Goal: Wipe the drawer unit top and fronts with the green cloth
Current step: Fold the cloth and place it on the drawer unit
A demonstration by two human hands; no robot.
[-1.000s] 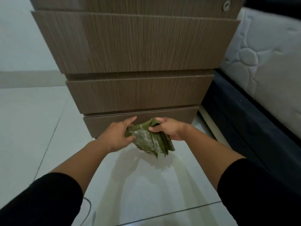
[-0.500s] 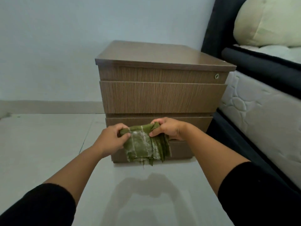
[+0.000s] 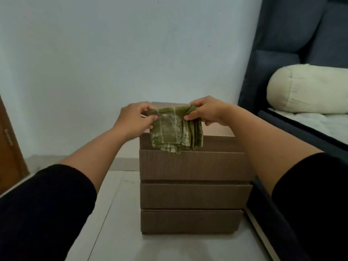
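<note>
A folded green cloth [image 3: 172,131] with pale dusty streaks hangs in the air in front of the top edge of the brown wooden drawer unit [image 3: 194,194]. My left hand [image 3: 134,120] pinches the cloth's upper left corner and my right hand [image 3: 206,111] pinches its upper right corner. The cloth's lower edge dangles over the unit's top drawer front. The unit shows three lower drawer fronts stacked below; most of its top surface is hidden behind my hands and the cloth.
A dark blue bed frame and headboard [image 3: 282,53] stands right of the unit, with a cream bolster pillow [image 3: 305,89] on the mattress. A pale wall [image 3: 113,53] is behind. A wooden door edge [image 3: 9,147] is at the far left. White tiled floor [image 3: 116,223] surrounds the unit.
Both hands have lifted the cloth from near the bottom drawer up to the unit's top edge, and the view has tilted up and back, showing the wall and the pillow.
</note>
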